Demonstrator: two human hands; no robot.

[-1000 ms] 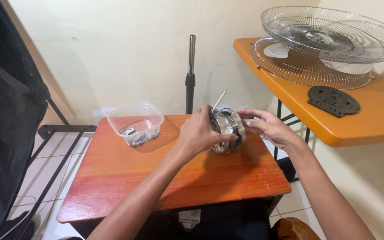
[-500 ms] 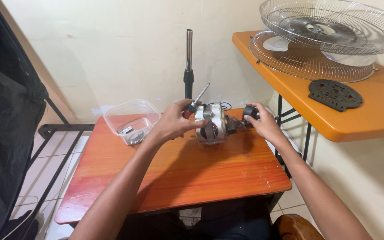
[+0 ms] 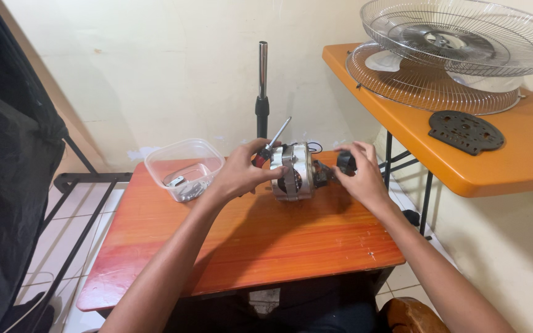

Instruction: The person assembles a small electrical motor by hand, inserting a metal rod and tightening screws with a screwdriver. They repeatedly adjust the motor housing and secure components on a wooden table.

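Flanking fan motor (image 3: 294,172): tub (image 3: 185,168), pole (image 3: 262,86).

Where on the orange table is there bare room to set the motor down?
The widest bare patch on the orange table is the near half, between both forearms and the front edge. The back is crowded: clear plastic tub at left, then the left hand with the screwdriver, the motor and the right hand.

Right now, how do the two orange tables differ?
The low table has a streaky wood-grain top and bears the motor held by both hands, left hand and right hand, plus a clear tub. The side table stands higher, has a smooth top, and carries stacked wire fan guards and a black plate. Both are orange.
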